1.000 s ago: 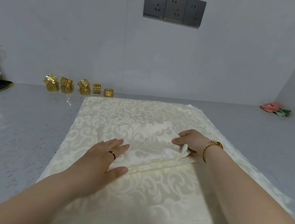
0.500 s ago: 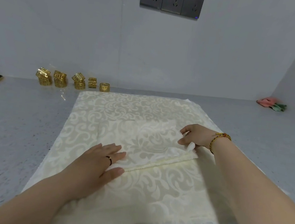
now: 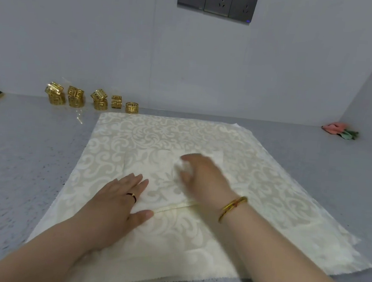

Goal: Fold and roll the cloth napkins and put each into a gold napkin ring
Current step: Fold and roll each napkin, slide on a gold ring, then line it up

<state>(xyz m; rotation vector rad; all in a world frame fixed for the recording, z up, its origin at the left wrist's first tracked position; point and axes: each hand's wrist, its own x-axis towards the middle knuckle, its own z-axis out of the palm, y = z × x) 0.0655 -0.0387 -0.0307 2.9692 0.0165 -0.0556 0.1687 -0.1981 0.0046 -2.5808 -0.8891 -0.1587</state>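
Under left hand [image 3: 119,202]: folded napkin [image 3: 155,172], palm pressing flat; right hand [image 3: 202,178] pinching napkin corner; gold napkin rings [image 3: 76,97] standing beyond left hand.

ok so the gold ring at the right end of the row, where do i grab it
Pinch the end ring across its band, on two opposite sides, coming from above. It seems to stand with its opening up, the wall is close behind and the next ring sits to its left, so the top and right side look freest.
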